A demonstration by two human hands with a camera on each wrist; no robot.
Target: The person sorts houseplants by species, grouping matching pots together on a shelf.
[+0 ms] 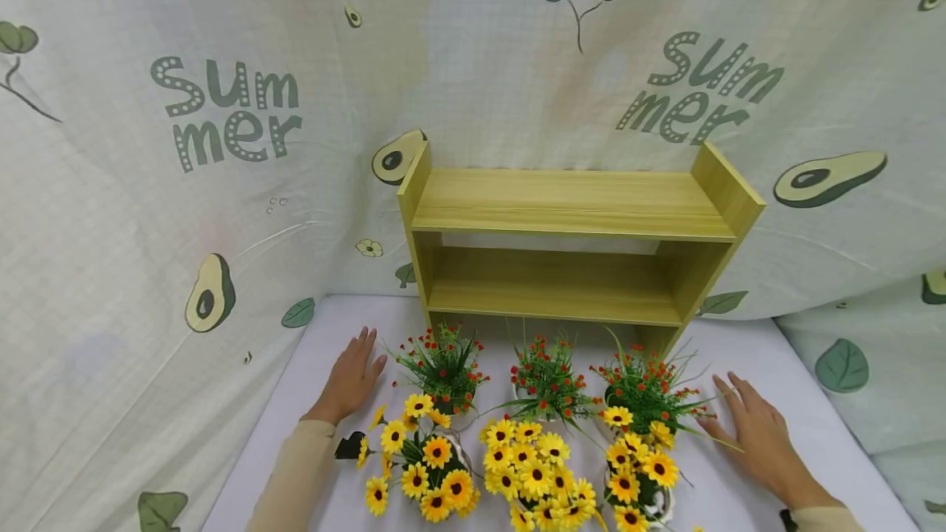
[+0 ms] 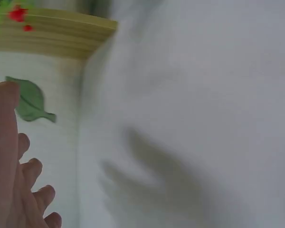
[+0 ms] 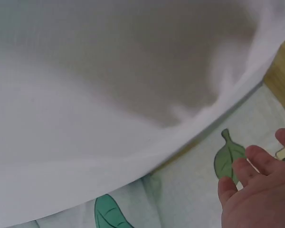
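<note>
My left hand (image 1: 350, 378) is held flat with fingers extended, just left of a pot of red-berried greenery (image 1: 443, 368). On the other side my right hand (image 1: 755, 433) spreads its fingers beside another red-berried plant (image 1: 650, 388), thumb close to its leaves. Neither hand holds anything. Between them stands a third red-berried plant (image 1: 550, 380). In front is a row of yellow sunflower pots: one at left (image 1: 436, 454), one in the middle (image 1: 535, 466), one at right (image 1: 639, 466). The left wrist view shows the left hand (image 2: 19, 175) over its shadow; the right hand (image 3: 263, 185) appears in its own view.
A wooden two-tier shelf (image 1: 562, 204) with raised side panels stands behind the plants, its boards bare. The table (image 1: 369, 310) has a white cover. Around it hangs a pale curtain (image 1: 488, 48) printed with avocados, leaves and lettering.
</note>
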